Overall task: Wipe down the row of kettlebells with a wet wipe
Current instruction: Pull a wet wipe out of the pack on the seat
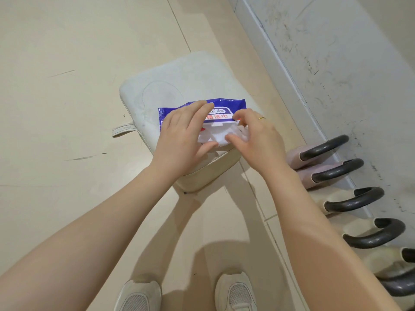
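Observation:
A blue pack of wet wipes (226,105) lies on a white padded stool (179,79), its lid flipped open. My left hand (182,140) presses flat on the pack and holds it down. My right hand (258,140) pinches a white wet wipe (219,138) that sticks out of the opening. A row of kettlebells (350,203) with black handles stands along the wall at the right; the two farthest are pale pink, the nearer ones cream, the nearest partly cut off by the frame edge.
The stool has a strap loop (123,130) on its left side. A scuffed white wall and baseboard (292,81) run behind the kettlebells. Beige tiled floor (67,108) spreads to the left. My two white shoes (235,292) show at the bottom.

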Tool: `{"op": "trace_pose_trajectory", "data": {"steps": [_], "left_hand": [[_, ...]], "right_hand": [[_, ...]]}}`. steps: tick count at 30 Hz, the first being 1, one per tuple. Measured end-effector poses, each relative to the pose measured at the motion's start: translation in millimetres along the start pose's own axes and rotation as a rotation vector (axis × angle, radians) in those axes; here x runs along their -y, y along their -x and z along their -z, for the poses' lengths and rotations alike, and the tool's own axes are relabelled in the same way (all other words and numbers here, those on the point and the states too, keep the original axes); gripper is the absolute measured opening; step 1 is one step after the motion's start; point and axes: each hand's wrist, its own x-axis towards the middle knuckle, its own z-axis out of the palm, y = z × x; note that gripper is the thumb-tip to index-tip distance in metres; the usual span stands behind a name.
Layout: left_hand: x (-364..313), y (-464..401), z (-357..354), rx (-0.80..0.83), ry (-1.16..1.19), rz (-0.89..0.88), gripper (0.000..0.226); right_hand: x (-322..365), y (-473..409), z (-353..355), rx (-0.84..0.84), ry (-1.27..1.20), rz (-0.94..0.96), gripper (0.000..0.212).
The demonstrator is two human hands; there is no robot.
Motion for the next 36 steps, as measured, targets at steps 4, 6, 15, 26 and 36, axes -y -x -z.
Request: {"op": "trace_pose_trajectory", "data": {"steps": [4,6,15,26,36], "left_hand": [[-4.5,-9.9,2.3,-0.018,0.017,0.103,0.056],[-7.2,-15.2,2.9,-0.042,0.003,0.139,0.046],[2.2,-21.1,7.7,0.045,0.077,0.036,0.020],[-7.6,6.6,-9.4,0.080,-0.264,-0.067,0.028],[-124.1,-1.1,-29.5,0.355,0.283,-0.119,0.062]], "right_hand": [[7.7,-9.7,-6.7,-0.061,0.133,0.041,0.041],[13.3,-17.7,-6.5,-0.129,0.205,0.012,0.033],[4.2,-25.0,-13.6,-0.071,0.209,0.076,0.023],[-31.0,14.7,-18.5,-0.012,-0.209,-0.043,0.044],[-73.0,50.4,34.3,0.051,-1.251,-0.398,0.023]]}}
